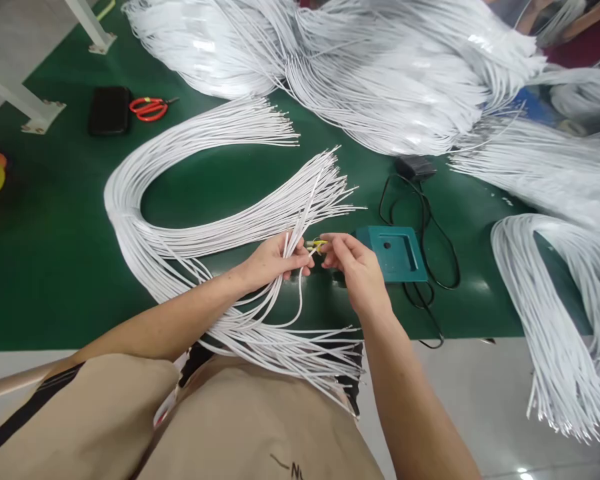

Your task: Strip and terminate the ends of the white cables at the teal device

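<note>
Several white cables (pixel 300 220) are gripped in my left hand (pixel 285 259), their tips pointing up above the fingers. Close to its right is my right hand (pixel 353 263), its thumb and fingers pinched at a small yellow piece (pixel 318 246) between the hands. What that piece is cannot be made out. A bent bundle of white cables (pixel 130 193) lies around the left side, with one end fanned out above my hands. More cable ends (pixel 300 347) spread below my hands, over the table's front edge.
A teal device (pixel 397 253) with a black cord (pixel 450 253) sits right of my right hand. Red scissors (pixel 149 109) and a black case (pixel 109 111) lie back left. Large white cable bundles (pixel 380 80) cover the back; another (pixel 555 313) hangs over the right front edge.
</note>
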A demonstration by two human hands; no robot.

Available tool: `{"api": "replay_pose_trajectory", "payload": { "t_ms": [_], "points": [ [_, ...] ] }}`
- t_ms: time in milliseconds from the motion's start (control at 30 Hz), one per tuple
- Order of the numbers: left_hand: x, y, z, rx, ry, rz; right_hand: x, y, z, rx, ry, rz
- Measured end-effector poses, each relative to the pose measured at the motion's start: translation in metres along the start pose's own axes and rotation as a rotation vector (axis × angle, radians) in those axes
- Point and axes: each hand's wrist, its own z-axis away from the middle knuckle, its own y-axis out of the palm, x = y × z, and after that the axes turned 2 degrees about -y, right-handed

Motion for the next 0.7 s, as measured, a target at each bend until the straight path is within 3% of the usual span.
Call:
{"api": "replay_pose_trajectory", "payload": {
  "t_ms": [167,700],
  "points": [
    [-0.0006,0.0,0.0005,-0.014,-0.005,-0.036,0.0009,0.0047,-0.0056,0.055,0.074,-0.111],
    [-0.0008,-0.0008,0.0021,-0.048,0.022,-0.123,-0.0015,0.0104,0.0006,0.05,0.168,-0.22]
  ]
}}
